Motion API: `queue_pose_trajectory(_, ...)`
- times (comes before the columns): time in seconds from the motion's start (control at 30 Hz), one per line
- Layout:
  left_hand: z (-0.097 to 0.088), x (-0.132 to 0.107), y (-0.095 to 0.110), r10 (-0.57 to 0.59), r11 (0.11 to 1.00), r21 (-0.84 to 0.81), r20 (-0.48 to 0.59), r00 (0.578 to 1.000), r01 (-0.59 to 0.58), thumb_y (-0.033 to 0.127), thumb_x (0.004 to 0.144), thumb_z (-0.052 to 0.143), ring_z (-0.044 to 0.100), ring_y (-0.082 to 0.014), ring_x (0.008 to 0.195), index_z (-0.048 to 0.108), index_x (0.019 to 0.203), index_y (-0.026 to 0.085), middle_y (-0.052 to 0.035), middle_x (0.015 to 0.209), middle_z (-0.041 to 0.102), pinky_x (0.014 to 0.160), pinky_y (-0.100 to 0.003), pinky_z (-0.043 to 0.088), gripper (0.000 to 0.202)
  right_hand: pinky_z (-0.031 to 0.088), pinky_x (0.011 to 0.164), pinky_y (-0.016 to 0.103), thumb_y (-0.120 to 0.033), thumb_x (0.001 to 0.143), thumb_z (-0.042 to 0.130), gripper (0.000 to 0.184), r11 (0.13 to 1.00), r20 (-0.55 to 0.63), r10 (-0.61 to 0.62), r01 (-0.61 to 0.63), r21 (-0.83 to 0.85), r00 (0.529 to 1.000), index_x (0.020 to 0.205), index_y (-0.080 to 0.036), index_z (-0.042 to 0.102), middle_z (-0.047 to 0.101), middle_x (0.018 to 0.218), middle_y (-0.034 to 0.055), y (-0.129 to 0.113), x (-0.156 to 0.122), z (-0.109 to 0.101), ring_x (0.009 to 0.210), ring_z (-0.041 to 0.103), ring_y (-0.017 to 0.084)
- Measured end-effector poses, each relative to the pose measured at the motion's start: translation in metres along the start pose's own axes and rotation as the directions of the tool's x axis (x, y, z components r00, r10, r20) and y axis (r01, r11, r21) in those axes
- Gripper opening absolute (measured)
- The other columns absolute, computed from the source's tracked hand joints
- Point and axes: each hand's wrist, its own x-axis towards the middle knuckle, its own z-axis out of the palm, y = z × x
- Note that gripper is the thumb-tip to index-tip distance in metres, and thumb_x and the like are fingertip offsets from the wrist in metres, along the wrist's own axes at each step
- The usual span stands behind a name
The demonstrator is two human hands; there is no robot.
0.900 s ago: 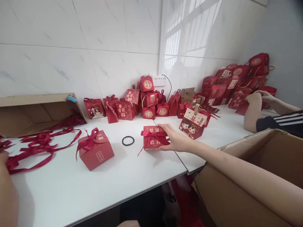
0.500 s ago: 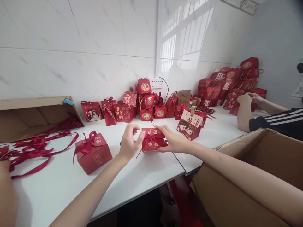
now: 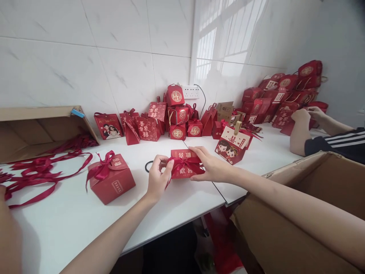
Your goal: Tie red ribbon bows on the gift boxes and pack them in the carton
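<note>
A small red gift box (image 3: 179, 153) with gold lettering sits on the white table in front of me. Across its top runs a dark red ribbon (image 3: 186, 166) tied in a bow. My left hand (image 3: 159, 176) pinches the ribbon's left side between thumb and fingers. On the opposite side, my right hand (image 3: 210, 166) grips the box, its fingers at the back and thumb at the front. A black ring-shaped item (image 3: 147, 166), partly hidden, lies behind my left hand. To the left stands another red box (image 3: 112, 186) with a bow.
Loose ribbons (image 3: 42, 175) and an open carton (image 3: 42, 127) lie at left. Red boxes (image 3: 176, 114) line the wall; a couple-print box (image 3: 232, 146) stands nearer. At right are a large carton (image 3: 273, 224), a pile (image 3: 285, 95) and a co-worker's hands (image 3: 306, 116). Another person's arm (image 3: 10, 236) shows at left.
My left hand's thumb and fingers have closed in on the ribbon's left side. My right hand stays on the box. The view has tilted slightly downward.
</note>
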Motion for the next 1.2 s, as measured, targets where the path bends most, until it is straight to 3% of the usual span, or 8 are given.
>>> queue_pose_trajectory(0.07, -0.002, -0.003, -0.001, 0.253, 0.965, 0.064, 0.009, 0.967, -0.253, 0.027, 0.084, 0.055, 0.051, -0.0114, 0.07, 0.05, 0.079, 0.019, 0.0005, 0.075, 0.051, 0.064, -0.023, 0.044, 0.01, 0.047, 0.093, 0.043, -0.038, 0.07, 0.07, 0.088, 1.0, -0.005, 0.002, -0.002, -0.011, 1.0, 0.138, -0.019, 0.017, 0.03, 0.134, 0.0173, -0.001, 0.0, 0.0, 0.113, 0.052, 0.028)
queue_pose_trajectory(0.17, -0.003, -0.009, -0.001, 0.617, 0.756, 0.167, 0.142, 0.774, -0.633, 0.017, 0.083, 0.057, 0.048, -0.0112, 0.07, 0.054, 0.085, 0.02, 0.0, 0.076, 0.049, 0.063, -0.023, 0.043, 0.004, 0.049, 0.091, 0.043, -0.037, 0.069, 0.07, 0.088, 1.0, -0.012, 0.005, -0.005, -0.025, 1.0, 0.138, -0.019, 0.018, 0.03, 0.134, 0.0173, -0.003, -0.001, 0.0, 0.11, 0.054, 0.028)
queue_pose_trajectory(0.23, -0.002, -0.012, -0.001, 0.713, 0.625, 0.222, 0.228, 0.663, -0.749, 0.015, 0.082, 0.058, 0.045, -0.0116, 0.069, 0.056, 0.088, 0.02, -0.0002, 0.076, 0.046, 0.061, -0.024, 0.042, 0.009, 0.049, 0.089, 0.042, -0.036, 0.069, 0.069, 0.087, 1.0, -0.008, 0.003, -0.003, -0.03, 1.0, 0.138, -0.02, 0.018, 0.03, 0.135, 0.0175, -0.004, -0.001, 0.0, 0.108, 0.055, 0.028)
queue_pose_trajectory(0.27, -0.002, -0.013, -0.001, 0.728, 0.593, 0.239, 0.249, 0.639, -0.769, 0.015, 0.082, 0.059, 0.044, -0.0118, 0.069, 0.057, 0.089, 0.02, -0.0002, 0.075, 0.045, 0.061, -0.024, 0.041, 0.009, 0.049, 0.089, 0.042, -0.035, 0.069, 0.069, 0.087, 1.0, -0.007, 0.0, 0.0, -0.031, 1.0, 0.138, -0.02, 0.018, 0.03, 0.135, 0.0175, -0.004, -0.002, -0.001, 0.108, 0.055, 0.028)
queue_pose_trajectory(0.63, -0.002, -0.017, 0.002, 0.726, 0.604, 0.25, 0.22, 0.652, -0.757, 0.021, 0.082, 0.059, 0.045, -0.0123, 0.068, 0.061, 0.084, 0.019, -0.0006, 0.072, 0.045, 0.063, -0.026, 0.041, 0.003, 0.05, 0.089, 0.042, -0.037, 0.071, 0.067, 0.084, 0.996, -0.054, -0.071, 0.068, -0.054, 0.996, 0.138, -0.023, 0.018, 0.035, 0.13, 0.0154, -0.001, -0.003, 0.004, 0.11, 0.055, 0.028)
queue_pose_trajectory(0.8, 0.001, -0.018, 0.002, 0.729, 0.594, 0.284, 0.205, 0.653, -0.753, 0.032, 0.089, 0.049, 0.045, -0.0104, 0.061, 0.063, 0.078, 0.019, 0.0008, 0.063, 0.048, 0.062, -0.025, 0.039, 0.022, 0.054, 0.083, 0.041, -0.043, 0.075, 0.061, 0.076, 0.993, -0.085, -0.078, 0.07, -0.092, 0.993, 0.137, -0.024, 0.021, 0.04, 0.129, 0.0148, 0.006, -0.004, 0.009, 0.103, 0.059, 0.028)
queue_pose_trajectory(0.97, 0.002, -0.018, -0.001, 0.741, 0.556, 0.3, 0.243, 0.626, -0.775, 0.03, 0.09, 0.048, 0.043, -0.0084, 0.054, 0.061, 0.077, 0.018, 0.0036, 0.057, 0.049, 0.064, -0.026, 0.036, 0.022, 0.055, 0.079, 0.04, -0.043, 0.076, 0.058, 0.072, 0.994, -0.07, -0.067, 0.06, -0.092, 0.995, 0.135, -0.023, 0.024, 0.038, 0.13, 0.0152, 0.006, -0.005, 0.009, 0.099, 0.06, 0.027)
queue_pose_trajectory(1.2, 0.002, -0.021, -0.002, 0.688, 0.54, 0.362, 0.33, 0.646, -0.76, 0.03, 0.09, 0.047, 0.046, -0.0076, 0.053, 0.061, 0.077, 0.019, 0.0049, 0.056, 0.051, 0.069, -0.028, 0.035, 0.022, 0.055, 0.078, 0.04, -0.049, 0.076, 0.057, 0.073, 0.993, -0.105, -0.077, 0.067, -0.096, 0.991, 0.136, -0.022, 0.025, 0.041, 0.13, 0.0158, 0.011, -0.005, 0.012, 0.1, 0.06, 0.029)
